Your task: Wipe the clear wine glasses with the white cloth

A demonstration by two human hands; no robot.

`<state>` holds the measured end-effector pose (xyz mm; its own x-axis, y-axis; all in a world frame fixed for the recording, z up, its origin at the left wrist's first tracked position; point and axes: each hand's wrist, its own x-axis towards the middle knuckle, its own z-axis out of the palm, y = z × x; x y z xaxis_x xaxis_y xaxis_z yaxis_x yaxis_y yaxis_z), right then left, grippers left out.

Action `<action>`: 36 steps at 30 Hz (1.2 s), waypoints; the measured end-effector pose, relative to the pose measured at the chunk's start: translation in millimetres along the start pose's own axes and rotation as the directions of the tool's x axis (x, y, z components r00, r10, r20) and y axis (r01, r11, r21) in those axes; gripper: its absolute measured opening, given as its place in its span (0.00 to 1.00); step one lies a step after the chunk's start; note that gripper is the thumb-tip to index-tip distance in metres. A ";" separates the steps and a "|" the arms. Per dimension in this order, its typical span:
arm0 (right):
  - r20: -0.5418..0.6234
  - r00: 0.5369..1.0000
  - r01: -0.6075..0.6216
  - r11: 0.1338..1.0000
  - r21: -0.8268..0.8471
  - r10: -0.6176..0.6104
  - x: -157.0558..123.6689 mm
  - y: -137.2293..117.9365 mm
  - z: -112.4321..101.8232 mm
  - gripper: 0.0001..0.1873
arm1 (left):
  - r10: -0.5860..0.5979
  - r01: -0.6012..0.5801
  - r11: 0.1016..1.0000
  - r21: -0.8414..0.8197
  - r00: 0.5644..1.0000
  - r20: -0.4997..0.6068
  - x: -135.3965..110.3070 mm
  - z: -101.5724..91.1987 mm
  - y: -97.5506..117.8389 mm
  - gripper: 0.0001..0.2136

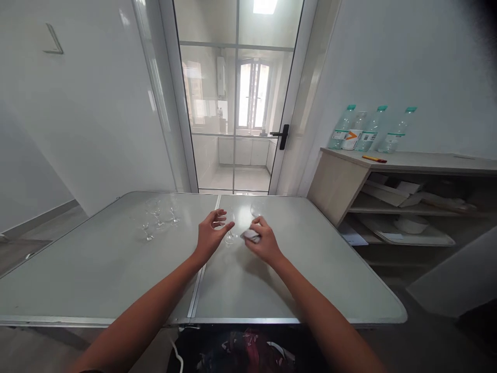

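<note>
My left hand (212, 234) is over the middle of the table, its thumb and fingers apart and curved. Just by its fingertips a clear stemmed glass (229, 239) stands upright; whether the thumb touches it I cannot tell. My right hand (266, 241) is closed on a small, crumpled white cloth (251, 236), to the right of that glass. Partly hidden behind the right hand is another clear glass (256, 209). On the left half of the table stands a group of clear stemmed glasses (159, 220).
The pale table (116, 280) has a metal seam down its middle. Beyond its far edge is a glazed door (209, 155) with a black handle. A wooden shelf unit (341, 181) stands at the right, with several plastic bottles (375, 132) and a red-yellow object (374, 159) on top.
</note>
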<state>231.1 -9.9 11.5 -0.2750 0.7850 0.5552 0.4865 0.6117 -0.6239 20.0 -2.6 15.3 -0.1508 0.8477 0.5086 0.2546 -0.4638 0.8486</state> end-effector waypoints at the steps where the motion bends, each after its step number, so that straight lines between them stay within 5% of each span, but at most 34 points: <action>1: 0.138 0.990 0.045 0.996 -0.079 -0.034 -2.4 -2.5 1.1 0.13 | -0.024 0.024 0.999 0.024 1.000 0.000 0.8 -0.1 -3.0 0.24; 3: 0.406 0.913 0.151 0.961 -0.231 -0.046 -8.0 -6.3 6.5 0.33 | -0.064 0.064 0.996 0.056 0.998 0.003 1.7 0.5 -9.4 0.22; 5: 0.559 0.829 0.240 0.904 -0.353 -0.002 -13.5 -8.3 13.3 0.41 | -0.078 0.077 0.995 0.070 0.997 0.024 1.0 2.3 -15.6 0.22; 12: 0.637 0.761 0.329 0.775 -0.540 0.121 -20.0 -11.6 24.3 0.35 | -0.038 0.026 0.997 0.069 0.984 0.176 -8.6 13.1 -21.8 0.23; 23: 0.567 0.800 0.220 0.783 -0.582 0.197 -21.9 -19.6 28.4 0.21 | -0.035 0.018 0.998 0.062 0.957 0.287 -8.9 14.1 -28.8 0.31; 28: 0.450 0.812 0.036 0.738 -0.674 0.372 -17.0 -14.5 21.6 0.17 | -0.012 -0.023 0.990 0.142 0.970 0.241 -5.9 8.5 -24.9 0.36; 32: 0.244 0.767 -0.215 0.596 -0.773 0.593 -9.8 6.9 6.6 0.17 | 0.006 -0.049 0.977 0.209 0.979 0.202 -5.0 4.5 -17.1 0.31; 36: 0.178 0.727 -0.298 0.538 -0.788 0.663 -2.9 34.8 -8.5 0.20 | 0.017 -0.063 0.971 0.229 0.980 0.197 -5.7 4.1 -15.8 0.27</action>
<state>255.8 8.3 -7.1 -0.0247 0.9939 -0.1079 0.9976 0.0174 -0.0675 20.7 1.0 -1.6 0.0446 0.8737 0.4844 0.4759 -0.4450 0.7587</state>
